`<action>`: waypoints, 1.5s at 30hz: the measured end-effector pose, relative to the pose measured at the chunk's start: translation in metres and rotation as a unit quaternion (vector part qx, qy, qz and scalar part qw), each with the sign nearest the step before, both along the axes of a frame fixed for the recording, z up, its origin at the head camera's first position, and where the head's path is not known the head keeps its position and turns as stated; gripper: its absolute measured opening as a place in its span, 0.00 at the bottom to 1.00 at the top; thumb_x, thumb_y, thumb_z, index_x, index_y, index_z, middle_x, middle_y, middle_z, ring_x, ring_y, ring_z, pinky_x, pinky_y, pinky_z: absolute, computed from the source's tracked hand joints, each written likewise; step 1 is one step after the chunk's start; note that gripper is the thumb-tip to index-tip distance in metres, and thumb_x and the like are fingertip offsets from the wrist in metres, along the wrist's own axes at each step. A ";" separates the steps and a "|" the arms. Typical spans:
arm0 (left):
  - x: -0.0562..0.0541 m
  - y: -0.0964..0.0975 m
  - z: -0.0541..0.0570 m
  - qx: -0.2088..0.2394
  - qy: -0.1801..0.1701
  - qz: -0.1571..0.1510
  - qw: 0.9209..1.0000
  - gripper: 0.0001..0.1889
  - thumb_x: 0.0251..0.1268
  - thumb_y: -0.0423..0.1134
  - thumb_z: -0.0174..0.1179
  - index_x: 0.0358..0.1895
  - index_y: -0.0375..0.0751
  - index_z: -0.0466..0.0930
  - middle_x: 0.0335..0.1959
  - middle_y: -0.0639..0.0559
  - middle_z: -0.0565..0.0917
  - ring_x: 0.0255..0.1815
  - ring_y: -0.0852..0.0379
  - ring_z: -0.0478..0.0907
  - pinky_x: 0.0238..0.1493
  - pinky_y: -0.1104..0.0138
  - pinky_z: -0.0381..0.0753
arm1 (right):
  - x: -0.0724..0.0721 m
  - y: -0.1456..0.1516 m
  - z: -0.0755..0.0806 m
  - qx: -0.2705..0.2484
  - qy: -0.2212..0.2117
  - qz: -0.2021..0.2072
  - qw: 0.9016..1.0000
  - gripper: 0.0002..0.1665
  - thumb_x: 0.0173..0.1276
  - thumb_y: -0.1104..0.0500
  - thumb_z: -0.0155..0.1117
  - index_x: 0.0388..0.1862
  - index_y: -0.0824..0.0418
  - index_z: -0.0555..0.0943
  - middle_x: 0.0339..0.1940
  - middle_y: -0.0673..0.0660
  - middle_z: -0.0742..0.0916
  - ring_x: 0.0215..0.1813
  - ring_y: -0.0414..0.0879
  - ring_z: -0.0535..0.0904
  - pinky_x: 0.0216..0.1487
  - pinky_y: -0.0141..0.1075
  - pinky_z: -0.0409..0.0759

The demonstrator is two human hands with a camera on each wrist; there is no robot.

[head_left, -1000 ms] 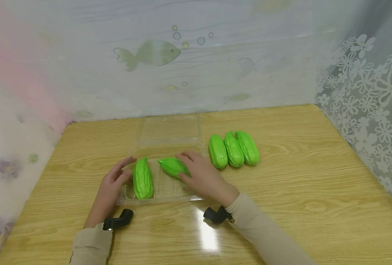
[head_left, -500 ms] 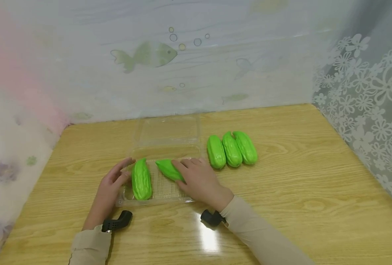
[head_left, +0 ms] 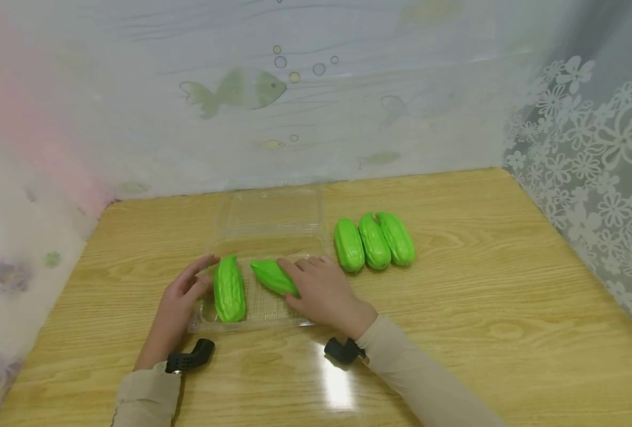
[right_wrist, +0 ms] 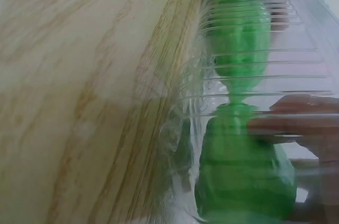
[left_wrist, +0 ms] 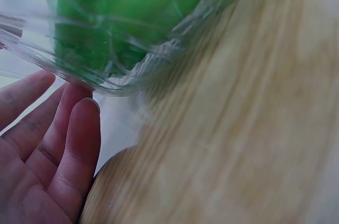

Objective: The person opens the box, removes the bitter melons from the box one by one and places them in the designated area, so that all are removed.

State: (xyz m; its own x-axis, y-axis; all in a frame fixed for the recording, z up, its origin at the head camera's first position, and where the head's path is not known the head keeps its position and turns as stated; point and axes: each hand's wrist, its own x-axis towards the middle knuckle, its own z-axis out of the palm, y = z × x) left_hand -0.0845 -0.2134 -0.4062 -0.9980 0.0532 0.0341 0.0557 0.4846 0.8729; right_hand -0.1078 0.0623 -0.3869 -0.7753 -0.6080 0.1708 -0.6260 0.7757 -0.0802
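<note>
Fingers of the right hand (head_left: 324,293) bend over a slanted green gourd (head_left: 273,276), the thumb on its near side and the others across its top and far side, pinching it within a clear plastic container (head_left: 257,307). Its pointed tip faces left; its other end is hidden under the palm, and whether it bears fully on the container's base I cannot tell. A second green gourd (head_left: 229,290) lies by the container's left end, running front to back, near the slanted one. Outside that end, the left hand (head_left: 185,290) has loosely bent fingers, thumb apart; in the left wrist view its fingertips appear to touch the clear wall. The container's lid (head_left: 273,209) lies folded back behind it, open. Three more gourds (head_left: 374,242) sit side by side on the wooden table (head_left: 481,296), outside the container to its right.
</note>
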 end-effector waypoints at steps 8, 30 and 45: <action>0.001 0.000 0.000 0.002 0.001 -0.007 1.000 0.21 0.69 0.47 0.44 0.64 0.56 0.61 0.60 0.59 0.68 0.45 0.60 0.72 0.45 0.70 0.68 | 0.000 0.000 0.003 -0.043 -0.030 -0.008 0.999 0.35 0.57 0.46 0.51 0.65 0.52 0.63 0.49 0.51 0.79 0.52 0.45 0.73 0.48 0.39 0.65; 0.001 0.000 0.002 0.021 -0.003 -0.007 1.000 0.21 0.69 0.46 0.45 0.64 0.57 0.62 0.61 0.58 0.68 0.48 0.60 0.71 0.45 0.71 0.69 | -0.010 0.013 0.018 -0.226 -0.145 -0.017 0.963 0.44 0.50 0.54 0.60 0.68 0.48 0.57 0.49 0.52 0.69 0.34 0.41 0.69 0.31 0.31 0.70; -0.001 -0.002 -0.001 0.033 0.001 -0.013 0.999 0.21 0.69 0.44 0.45 0.65 0.54 0.61 0.62 0.56 0.67 0.48 0.60 0.71 0.44 0.72 0.69 | -0.017 0.020 0.023 -0.280 -0.187 -0.033 0.941 0.41 0.58 0.40 0.58 0.66 0.54 0.59 0.57 0.49 0.73 0.49 0.40 0.71 0.45 0.38 0.71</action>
State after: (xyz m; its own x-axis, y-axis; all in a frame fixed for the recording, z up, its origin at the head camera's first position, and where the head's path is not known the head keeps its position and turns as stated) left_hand -0.0852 -0.2154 -0.4068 -0.9962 0.0776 0.0401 0.0694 0.4238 0.9031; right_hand -0.1247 0.0823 -0.3637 -0.8778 -0.4526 0.1573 -0.4245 0.5823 -0.6934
